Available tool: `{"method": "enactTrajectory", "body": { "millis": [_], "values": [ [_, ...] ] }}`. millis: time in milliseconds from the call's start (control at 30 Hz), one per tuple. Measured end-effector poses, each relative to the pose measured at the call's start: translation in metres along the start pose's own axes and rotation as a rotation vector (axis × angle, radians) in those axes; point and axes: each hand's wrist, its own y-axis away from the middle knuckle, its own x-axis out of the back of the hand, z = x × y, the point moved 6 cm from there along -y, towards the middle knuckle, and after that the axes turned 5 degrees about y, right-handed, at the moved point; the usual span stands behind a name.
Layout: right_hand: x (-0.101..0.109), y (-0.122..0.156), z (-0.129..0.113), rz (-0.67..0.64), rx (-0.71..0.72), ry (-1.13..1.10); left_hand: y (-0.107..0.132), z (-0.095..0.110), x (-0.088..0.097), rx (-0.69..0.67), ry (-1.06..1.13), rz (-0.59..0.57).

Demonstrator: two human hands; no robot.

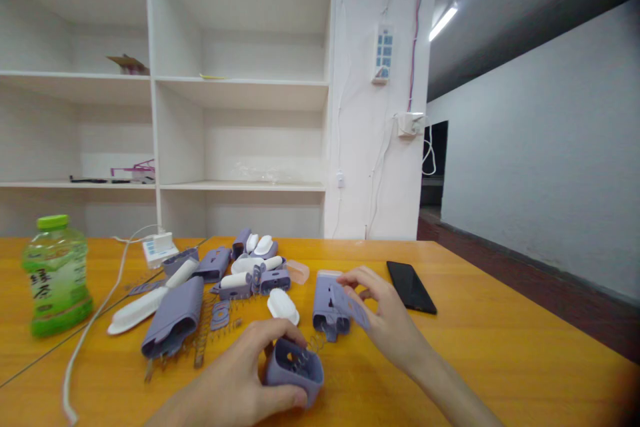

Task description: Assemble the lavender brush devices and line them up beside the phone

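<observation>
Purple housing point(303, 379) sits low in front of the person, over the near part of the worktop point(460, 360), gripped between thumb and fingers of the left hand point(245, 370), its open mouth tipped up. Beyond it and to its right, the right hand point(393, 317) pinches a flat lilac plate point(354, 307) whose long axis slants from far left to near right. In view, that plate overlaps a second housing point(324, 303), which lies lengthwise away from the person (whether plate and shell touch, I cannot tell). The right hand is clearly the nearer to that shell. Both shells look like matt moulded plastic, boxy with rounded corners; thin wiry metal point(300, 361) shows inside the held one. Just past the left hand lies a white oval piece point(283, 307), gently domed.
</observation>
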Motion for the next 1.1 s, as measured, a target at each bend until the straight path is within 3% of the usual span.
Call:
{"method": "enactTrajectory", "body": {
  "millis": [67,167,300,400,633,800,933,1100],
  "values": [
    [-0.006,0.001,0.007,-0.048,0.089,0.104,0.0,-0.006,-0.003,0.027,0.076,-0.031],
    [-0.019,0.004,0.027,-0.193,0.21,0.284,-0.004,-0.009,-0.011,-0.039,0.26,-0.056],
    [-0.036,0.006,0.057,-0.431,0.211,0.455,-0.012,-0.01,-0.017,-0.106,0.484,-0.031],
    [-0.044,0.005,0.061,-0.517,0.195,0.531,-0.017,-0.009,-0.019,-0.117,0.62,-0.026],
    [-0.046,-0.001,0.048,-0.359,0.163,0.624,-0.021,-0.012,-0.016,-0.005,0.658,0.063],
    [-0.044,-0.004,0.068,-0.294,0.092,0.642,-0.024,-0.022,-0.001,0.063,0.659,0.215],
    [-0.04,-0.006,0.091,-0.258,0.014,0.637,-0.025,-0.027,0.001,0.11,0.675,0.184],
    [-0.036,-0.005,0.105,-0.233,-0.007,0.622,-0.025,-0.026,-0.01,0.099,0.673,0.132]
  ]
}}
